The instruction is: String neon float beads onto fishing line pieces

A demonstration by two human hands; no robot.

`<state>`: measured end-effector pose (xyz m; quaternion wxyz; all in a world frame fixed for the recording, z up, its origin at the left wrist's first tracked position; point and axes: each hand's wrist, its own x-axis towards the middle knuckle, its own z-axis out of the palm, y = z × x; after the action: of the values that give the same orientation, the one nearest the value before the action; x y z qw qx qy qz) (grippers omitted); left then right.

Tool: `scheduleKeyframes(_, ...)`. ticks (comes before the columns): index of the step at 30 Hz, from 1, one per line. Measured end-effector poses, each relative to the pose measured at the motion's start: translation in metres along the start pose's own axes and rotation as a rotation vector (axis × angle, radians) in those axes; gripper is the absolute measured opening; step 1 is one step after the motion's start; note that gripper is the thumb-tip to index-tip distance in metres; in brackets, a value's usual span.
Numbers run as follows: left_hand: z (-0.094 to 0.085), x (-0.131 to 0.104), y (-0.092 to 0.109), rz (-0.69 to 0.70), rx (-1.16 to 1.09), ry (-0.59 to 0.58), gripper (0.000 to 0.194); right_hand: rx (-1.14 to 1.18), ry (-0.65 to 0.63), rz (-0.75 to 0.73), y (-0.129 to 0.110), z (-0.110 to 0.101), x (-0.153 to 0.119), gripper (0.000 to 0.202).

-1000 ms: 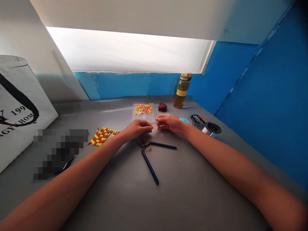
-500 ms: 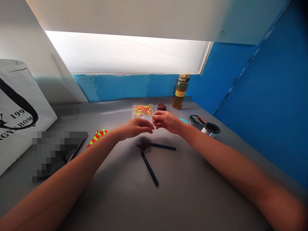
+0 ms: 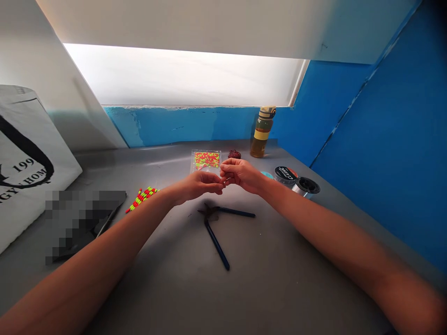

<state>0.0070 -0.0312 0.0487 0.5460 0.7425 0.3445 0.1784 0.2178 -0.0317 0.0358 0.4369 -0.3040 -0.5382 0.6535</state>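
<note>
Grip of left hand (image 3: 199, 186) and right hand (image 3: 240, 176) looks narrow, fingertips meeting; I cannot tell if something thin is held. Bead bag (image 3: 206, 160) lies behind, pliers (image 3: 209, 213) nearer. This step seems delicate fingertip work; next move calls for steadiness.

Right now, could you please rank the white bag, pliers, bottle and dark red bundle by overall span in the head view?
From largest to smallest:
1. White bag, though cut off at the left edge
2. Pliers, spread open
3. Bottle
4. Dark red bundle
The pliers lie nearer than the bottle, so true sizes are unsure.
</note>
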Motion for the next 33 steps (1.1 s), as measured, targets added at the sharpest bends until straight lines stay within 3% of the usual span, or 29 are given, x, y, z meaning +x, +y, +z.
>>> scheduleKeyframes(11, -0.003, -0.001, -0.003, -0.103, 0.058, 0.011, 0.029, 0.108, 0.021, -0.027, -0.005, 0.002, -0.001, 0.02)
scheduleKeyframes(19, -0.013, 0.0, -0.009, -0.142, 0.106, 0.066, 0.029, 0.084, 0.046, -0.055, -0.006, -0.01, 0.001, 0.017)
scheduleKeyframes(26, -0.019, 0.001, -0.009, -0.191, 0.205, 0.157, 0.027, -0.385, 0.126, 0.12, 0.01, -0.027, 0.006, 0.022)
scheduleKeyframes(28, -0.019, 0.0, -0.009, -0.202, 0.229, 0.157, 0.028, -0.529, 0.202, 0.155, 0.014, -0.03, 0.007, 0.027)
scheduleKeyframes(30, -0.02, 0.001, -0.009, -0.204, 0.245, 0.151, 0.03, -0.742, 0.332, 0.109, 0.015, -0.03, 0.008, 0.031)
scheduleKeyframes(33, -0.021, 0.002, -0.014, -0.187, 0.285, 0.146, 0.031, -1.05, 0.522, -0.11, 0.009, -0.024, 0.007, 0.032)
